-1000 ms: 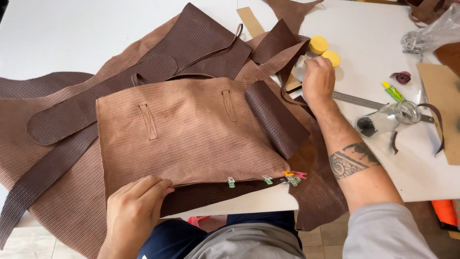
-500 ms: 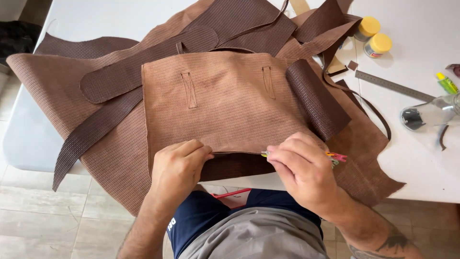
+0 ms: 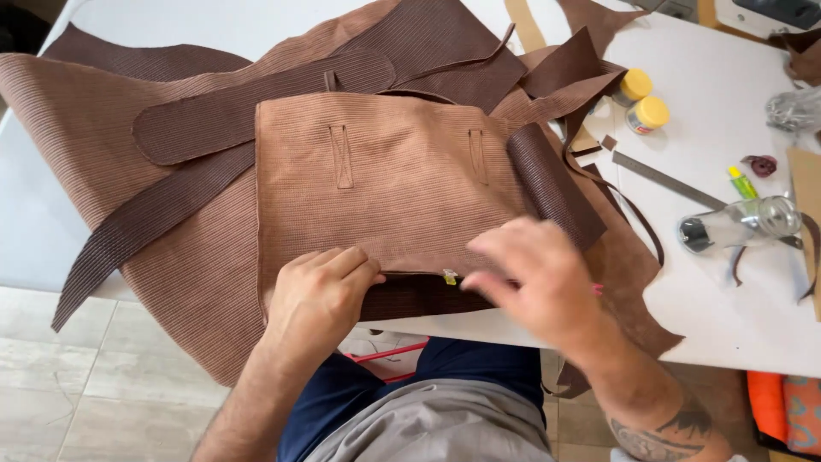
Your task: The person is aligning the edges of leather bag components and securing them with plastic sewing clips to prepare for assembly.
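Leather panel (image 3: 393,180): light brown, ribbed, two stitched tabs, flat.

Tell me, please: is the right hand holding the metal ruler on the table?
No, the right hand rests on the near edge of the light brown leather panel, while the metal ruler lies apart, untouched.

The leather panel (image 3: 402,175) lies on larger hides (image 3: 162,222) covering the surface (image 3: 735,308), both hands (image 3: 321,291) at its near edge, with the ruler (image 3: 667,181), jars (image 3: 641,101) and glass bottle (image 3: 740,224) to its right.
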